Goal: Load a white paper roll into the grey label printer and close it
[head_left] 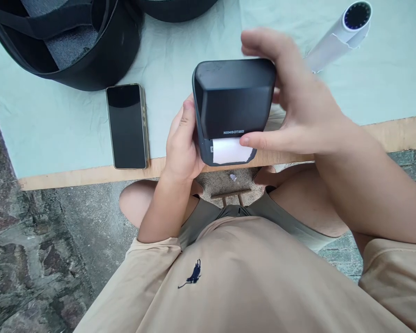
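Observation:
A black label printer (234, 111) marked NIIMBOT is held above the table's front edge, its lid facing up. A white paper label strip (225, 151) sticks out of its front slot, with a ragged end. My left hand (183, 141) is closed around the printer's left side, thumb along the edge and the other fingers mostly hidden beneath. My right hand (298, 99) is at the right side. Its thumb rests where the lid meets the paper, some fingers curl behind the printer, and the index finger reaches out above its far corner, slightly blurred.
A smartphone (126, 127) with a dark screen lies left of the printer. Behind it stands an open black zip case (121, 60) with grey foam, beside another black case (178, 10). A white paper-wrapped roll (336, 39) lies at the far right. Pale cloth covers the wooden table (395, 132).

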`<state>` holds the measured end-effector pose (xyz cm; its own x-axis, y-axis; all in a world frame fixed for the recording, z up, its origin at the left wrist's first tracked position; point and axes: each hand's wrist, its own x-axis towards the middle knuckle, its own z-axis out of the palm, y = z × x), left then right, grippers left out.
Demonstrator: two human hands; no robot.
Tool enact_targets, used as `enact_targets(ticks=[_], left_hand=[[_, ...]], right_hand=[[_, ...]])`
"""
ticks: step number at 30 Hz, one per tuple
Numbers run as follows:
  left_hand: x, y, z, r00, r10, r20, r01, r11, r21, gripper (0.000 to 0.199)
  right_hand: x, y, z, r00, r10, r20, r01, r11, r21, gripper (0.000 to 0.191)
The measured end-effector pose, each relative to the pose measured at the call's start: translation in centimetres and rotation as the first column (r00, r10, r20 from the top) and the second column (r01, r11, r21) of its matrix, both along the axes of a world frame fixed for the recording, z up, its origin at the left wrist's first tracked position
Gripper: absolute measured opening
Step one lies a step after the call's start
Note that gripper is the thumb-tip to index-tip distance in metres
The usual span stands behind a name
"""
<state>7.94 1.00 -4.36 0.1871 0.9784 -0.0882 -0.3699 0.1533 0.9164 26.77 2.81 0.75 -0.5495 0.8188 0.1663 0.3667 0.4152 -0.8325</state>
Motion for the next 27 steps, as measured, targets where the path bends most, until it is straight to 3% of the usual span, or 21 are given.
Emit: enact_targets(ticks=[3, 4, 6, 8, 10, 12, 16, 19, 21, 23, 25, 27], left_hand=[[-0.1, 0.0, -0.1, 0.999, -0.006, 0.033, 0.005, 1.0, 0.021, 0.059], [-0.2, 0.0, -0.2, 0.999, -0.018, 0.04, 0.016, 0.999, 0.041, 0.059], [-0.3, 0.0, -0.4, 0.995, -0.078, 0.068, 0.072, 0.994, 0.083, 0.057], [-0.5, 0.0, -0.4, 0.985, -0.14, 0.097, 0.131, 0.987, 0.093, 0.054], [-0.6, -0.1, -0.2, 0.987, -0.139, 0.082, 0.133, 0.988, 0.074, 0.05], [-0.6, -0.3, 0.1, 0.991, -0.122, 0.054, 0.119, 0.992, 0.05, 0.045], [-0.5, -0.4, 0.5, 0.99, -0.122, 0.067, 0.121, 0.992, 0.022, 0.043], [-0.5, -0.3, 0.4, 0.991, -0.115, 0.061, 0.114, 0.993, 0.021, 0.045], [-0.5, -0.3, 0.2, 0.993, -0.104, 0.061, 0.102, 0.994, 0.028, 0.045], [-0.5, -0.3, 0.2, 0.995, -0.089, 0.054, 0.088, 0.996, 0.034, 0.043], [-0.4, -0.4, 0.3, 0.997, -0.077, 0.025, 0.076, 0.997, 0.031, 0.043], [-0.3, -0.4, 0.4, 0.997, -0.079, 0.005, 0.079, 0.996, 0.029, 0.044]], right_hand=[[-0.3, -0.2, 0.1, 0.973, -0.227, -0.035, 0.229, 0.953, 0.197, 0.072], [-0.5, -0.2, 0.0, 0.956, -0.279, -0.089, 0.292, 0.935, 0.203, 0.066], [-1.1, -0.4, 0.2, 0.941, -0.251, -0.228, 0.262, 0.965, 0.019, 0.056], [-1.9, -0.6, 0.8, 0.896, -0.305, -0.322, 0.274, 0.952, -0.14, 0.055], [-3.0, -0.8, 1.6, 0.826, -0.467, -0.315, 0.459, 0.882, -0.104, 0.056], [-3.9, -0.8, 2.4, 0.765, -0.551, -0.333, 0.598, 0.8, 0.051, 0.046], [-4.2, -0.2, 2.4, 0.785, -0.444, -0.432, 0.547, 0.823, 0.149, 0.052], [-3.3, 0.1, 1.5, 0.813, -0.433, -0.391, 0.512, 0.85, 0.124, 0.03], [-2.7, 0.1, 1.2, 0.804, -0.486, -0.342, 0.548, 0.829, 0.112, 0.017], [-2.2, 0.1, 1.2, 0.843, -0.488, -0.226, 0.528, 0.831, 0.174, 0.016], [-1.9, 0.1, 1.5, 0.925, -0.381, 0.002, 0.363, 0.884, 0.295, 0.014], [-1.6, 0.2, 1.7, 0.923, -0.271, 0.275, 0.169, 0.924, 0.342, 0.018]])
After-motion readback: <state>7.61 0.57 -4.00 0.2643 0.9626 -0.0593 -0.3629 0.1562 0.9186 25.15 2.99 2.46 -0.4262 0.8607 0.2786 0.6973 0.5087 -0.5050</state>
